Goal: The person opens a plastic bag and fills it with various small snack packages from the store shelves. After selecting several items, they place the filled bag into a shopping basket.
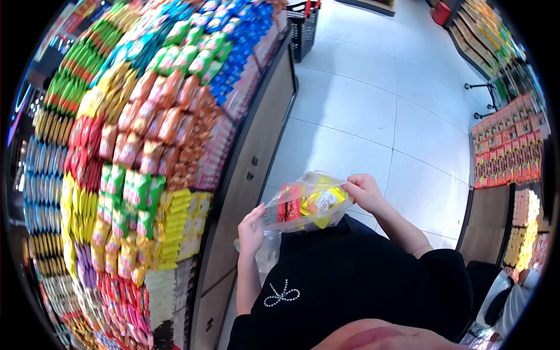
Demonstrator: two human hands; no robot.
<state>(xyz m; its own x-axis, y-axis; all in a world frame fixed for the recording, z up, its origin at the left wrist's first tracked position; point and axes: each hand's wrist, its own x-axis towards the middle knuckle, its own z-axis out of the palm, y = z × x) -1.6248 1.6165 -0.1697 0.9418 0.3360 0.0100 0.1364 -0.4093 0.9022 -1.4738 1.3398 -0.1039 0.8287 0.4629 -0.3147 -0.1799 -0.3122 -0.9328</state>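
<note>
A clear plastic bag (297,219) is stretched between my two hands, its mouth spread open. Inside it lie a yellow snack packet (324,200) and a red packet (289,210). My left hand (251,228) grips the bag's edge on one side, fingers closed on the plastic. On the other side my right hand (363,192) pinches the bag's rim between thumb and fingers. Below my left hand, more clear plastic (268,254) hangs down.
A display (274,116) piled with colourful snack packets stands on the left. A black basket (302,32) is at its far end. Shelves with red packages (508,157) line the right, near a wheeled cart (490,96). Pale floor tiles (356,99) lie between.
</note>
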